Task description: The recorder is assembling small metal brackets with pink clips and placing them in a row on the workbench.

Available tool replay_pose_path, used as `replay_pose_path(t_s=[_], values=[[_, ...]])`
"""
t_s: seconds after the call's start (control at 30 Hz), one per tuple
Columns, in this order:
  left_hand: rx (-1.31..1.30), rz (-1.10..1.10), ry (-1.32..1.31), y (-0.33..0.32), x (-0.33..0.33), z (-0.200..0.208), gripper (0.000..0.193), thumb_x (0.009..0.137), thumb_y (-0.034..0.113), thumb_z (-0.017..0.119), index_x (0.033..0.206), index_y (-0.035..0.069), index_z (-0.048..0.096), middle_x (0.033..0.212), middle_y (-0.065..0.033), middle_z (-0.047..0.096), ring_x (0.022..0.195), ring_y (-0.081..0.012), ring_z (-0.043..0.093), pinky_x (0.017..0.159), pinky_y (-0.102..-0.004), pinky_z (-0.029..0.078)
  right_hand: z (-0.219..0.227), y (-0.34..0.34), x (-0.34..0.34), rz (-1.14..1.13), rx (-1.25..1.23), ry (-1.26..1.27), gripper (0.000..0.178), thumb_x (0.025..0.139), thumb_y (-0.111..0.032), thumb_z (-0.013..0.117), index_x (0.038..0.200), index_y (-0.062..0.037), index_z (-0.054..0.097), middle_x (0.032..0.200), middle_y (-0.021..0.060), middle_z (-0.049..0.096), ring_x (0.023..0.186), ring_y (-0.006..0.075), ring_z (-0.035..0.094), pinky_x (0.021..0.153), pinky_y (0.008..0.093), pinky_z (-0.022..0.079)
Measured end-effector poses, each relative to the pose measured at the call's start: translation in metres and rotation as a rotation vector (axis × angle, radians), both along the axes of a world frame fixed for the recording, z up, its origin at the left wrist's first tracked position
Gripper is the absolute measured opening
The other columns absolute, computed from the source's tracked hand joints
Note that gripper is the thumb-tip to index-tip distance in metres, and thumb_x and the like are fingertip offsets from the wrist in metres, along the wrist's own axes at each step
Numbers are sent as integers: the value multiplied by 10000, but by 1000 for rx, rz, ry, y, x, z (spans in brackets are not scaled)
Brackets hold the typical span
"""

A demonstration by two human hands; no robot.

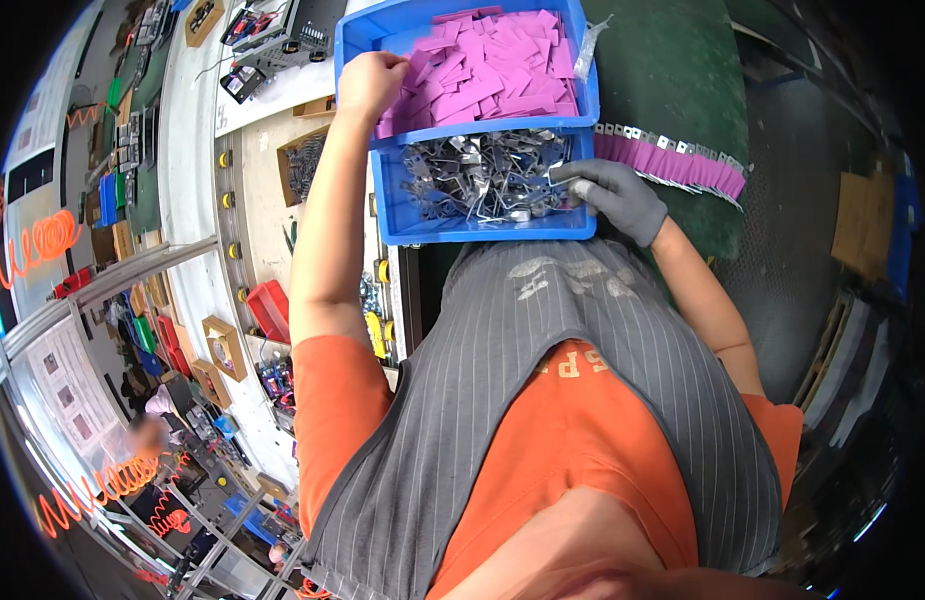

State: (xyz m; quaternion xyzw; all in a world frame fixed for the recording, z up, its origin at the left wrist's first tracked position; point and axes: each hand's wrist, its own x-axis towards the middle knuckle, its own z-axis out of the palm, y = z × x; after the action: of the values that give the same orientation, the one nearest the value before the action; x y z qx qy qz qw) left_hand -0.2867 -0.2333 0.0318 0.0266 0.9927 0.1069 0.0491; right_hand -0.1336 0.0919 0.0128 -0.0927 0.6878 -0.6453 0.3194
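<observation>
My bare left hand (pixel 371 84) is closed at the left side of a blue bin (pixel 355 38), its fingertips by a heap of pink strips (pixel 483 75). Whatever those fingers pinch, if anything, is hidden. In a grey glove, my right hand (pixel 623 198) reaches over the right side of a nearer blue bin (pixel 483 232). Its thumb and fingers are closed on a small bent metal bracket (pixel 557 176). Many loose metal brackets (pixel 468 180) lie jumbled in that nearer bin.
Right of the bins, a row of pink strips with metal ends (pixel 673 160) lies overlapped on a green surface (pixel 683 70). A clear plastic piece (pixel 591 48) hangs at the far bin's rim. On the left are a wooden box (pixel 303 165) and a red bin (pixel 271 310).
</observation>
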Motion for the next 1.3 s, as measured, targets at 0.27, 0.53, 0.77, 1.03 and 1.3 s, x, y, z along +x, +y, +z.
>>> replay_pose_path(t_s=[0.27, 0.53, 0.77, 1.03, 1.3], values=[[1042, 188, -117, 48, 91, 55, 175, 762, 127, 754, 845, -15, 694, 766, -18, 670, 657, -53, 551, 627, -194, 442, 39, 13, 9, -113, -230, 98, 299, 902, -53, 482, 1179, 4, 578, 929, 66, 643, 793, 89, 604, 661, 193, 484], [810, -62, 138, 87, 143, 57, 105, 743, 36, 734, 786, 16, 640, 883, -58, 698, 635, -41, 566, 552, -194, 453, 104, 18, 15, -23, -339, 631, 225, 878, -23, 502, 1055, 44, 624, 873, 87, 644, 704, 111, 605, 628, 228, 486], [758, -358, 98, 96, 144, 66, 217, 714, 20, 724, 904, 48, 623, 920, -50, 665, 700, -134, 626, 584, -243, 490, 96, 23, 20, -7, -255, 517, 238, 903, -119, 505, 1061, 27, 608, 857, 78, 646, 689, 111, 606, 602, 224, 485], [721, -718, -223, 102, 150, 56, 240, 707, 58, 729, 936, 69, 661, 907, -83, 636, 832, -228, 630, 718, -317, 518, 47, 23, 26, -18, -241, 153, 256, 916, -181, 537, 1124, -37, 572, 931, 29, 630, 791, 104, 607, 658, 225, 492], [698, -405, -63, 112, 163, 41, 252, 732, 2, 710, 970, 66, 656, 948, -47, 600, 684, -131, 545, 587, -237, 453, -17, 67, 38, -334, 252, 631, 204, 834, -234, 619, 941, -62, 645, 858, 86, 607, 842, 229, 577, 760, 344, 448]])
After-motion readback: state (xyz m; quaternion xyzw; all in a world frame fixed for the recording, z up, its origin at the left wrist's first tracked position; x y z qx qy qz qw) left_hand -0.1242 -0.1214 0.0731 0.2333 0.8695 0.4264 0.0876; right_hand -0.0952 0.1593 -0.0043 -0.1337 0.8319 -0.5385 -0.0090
